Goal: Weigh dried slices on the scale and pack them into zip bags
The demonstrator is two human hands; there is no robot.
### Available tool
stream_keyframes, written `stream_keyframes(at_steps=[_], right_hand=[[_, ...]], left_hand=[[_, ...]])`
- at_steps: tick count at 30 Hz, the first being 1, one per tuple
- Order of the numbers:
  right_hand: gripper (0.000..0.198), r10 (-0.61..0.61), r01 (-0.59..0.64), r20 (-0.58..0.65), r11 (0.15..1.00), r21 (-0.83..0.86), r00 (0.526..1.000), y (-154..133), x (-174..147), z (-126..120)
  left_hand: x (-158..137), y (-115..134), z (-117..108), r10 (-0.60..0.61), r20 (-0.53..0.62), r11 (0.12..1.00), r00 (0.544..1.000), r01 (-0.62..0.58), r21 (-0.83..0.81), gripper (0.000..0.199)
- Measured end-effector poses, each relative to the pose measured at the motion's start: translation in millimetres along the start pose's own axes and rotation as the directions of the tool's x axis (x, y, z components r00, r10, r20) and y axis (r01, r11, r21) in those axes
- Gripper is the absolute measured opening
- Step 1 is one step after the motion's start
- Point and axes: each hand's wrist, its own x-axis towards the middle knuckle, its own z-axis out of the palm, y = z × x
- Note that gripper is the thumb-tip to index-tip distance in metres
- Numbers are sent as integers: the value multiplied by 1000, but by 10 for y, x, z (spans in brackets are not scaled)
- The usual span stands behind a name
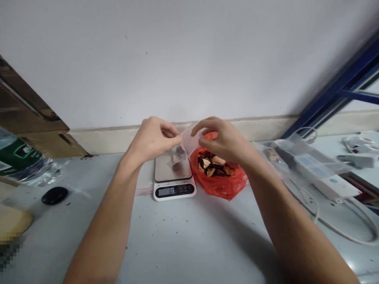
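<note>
Head view, read as a clock dial: at the centre, a small translucent sachet [188, 142] hangs over the digital kitchen scale [173, 167] at seven o'clock, the left hand [156, 139] pinching its nine-o'clock edge between thumb and fingers, the right hand's [225, 138] grip seeming to pinch its three-o'clock edge; whether the sachet touches the plate I cannot tell. So light a hold could let the thin film slip or fold shut, and any contents might then spill onto the plate. A hand resting on the scale would probably falsify its reading, which looks like 0.0. The red plastic bag [226, 189] sits just beside it, towards four o'clock, its mouth open around dried dark-and-pale pieces [214, 165]; a sweep of the right forearm could tip it. Dark specks dot the pale bench [166, 252]. Towards nine o'clock lie a green-labelled water bottle [26, 161] and a wooden cabinet [29, 100]; at eight, a black oval object [55, 195]. White cables [340, 232] loop at four, a blue metal frame [331, 96] slants between two and three, and a grey-white wall [189, 59] fills twelve.
</note>
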Motion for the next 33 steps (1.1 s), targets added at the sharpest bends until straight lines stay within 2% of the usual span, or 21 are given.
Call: stream_keyframes(at_steps=[3, 5, 7, 9, 11, 13, 15, 17, 19, 21, 22, 24, 27, 30, 33], right_hand=[[13, 47, -36, 198, 998, -59, 979, -38, -34, 54], [20, 32, -13, 241, 997, -81, 970, -15, -42, 34], [47, -23, 45, 216, 994, -99, 976, 37, -41, -31], [72, -51, 74, 188, 990, -117, 981, 99, -40, -127], [84, -63, 86, 164, 987, -133, 984, 155, -47, -233], [89, -70, 94, 159, 984, -152, 985, 201, -68, -347], [87, -74, 105, 183, 980, -168, 980, 234, -102, -474], [69, -62, 112, 275, 979, -170, 959, 259, -152, -620], [46, -21, 96, 424, 983, -156, 906, 281, -210, -776], [40, 63, 35, 547, 985, -166, 835, 309, -265, -917], [41, 118, -7, 571, 981, -192, 813, 326, -286, -973], [43, 235, -93, 534, 956, -279, 812, 362, -308, -1043], [50, 335, -192, 368, 908, -373, 868, 386, -290, -1034], [66, 296, -181, 277, 909, -375, 914, 370, -229, -951], [49, 247, -117, 279, 903, -412, 928, 373, -166, -896]], left_hand=[[-23, 71, 85, 166, -19, 984, 986, -167, -66, 11], [-4, 54, 114, 215, -90, 971, 973, -222, -86, 12], [40, -22, 120, 192, -214, 972, 958, -217, -95, 17], [90, -127, 113, 92, -297, 979, 950, -141, -146, 23], [124, -213, 106, -73, -177, 955, 982, 17, -297, 32], [139, -252, 106, -179, -15, 872, 984, 151, -465, 36], [144, -246, 121, -193, 46, 792, 980, 183, -583, 39], [151, -217, 158, -177, 9, 761, 984, 143, -633, 40], [165, -181, 220, -165, -54, 755, 985, 92, -649, 38], [182, -140, 308, -148, -107, 759, 983, 43, -649, 34], [189, -116, 359, -132, -125, 764, 983, 20, -645, 32], [195, -58, 467, -85, -149, 770, 985, -30, -638, 27], [183, 47, 618, -3, -169, 758, 986, -108, -643, 18], [155, 140, 719, 62, -192, 751, 979, -173, -637, 16], [139, 184, 736, 123, -224, 756, 967, -238, -610, 17]])
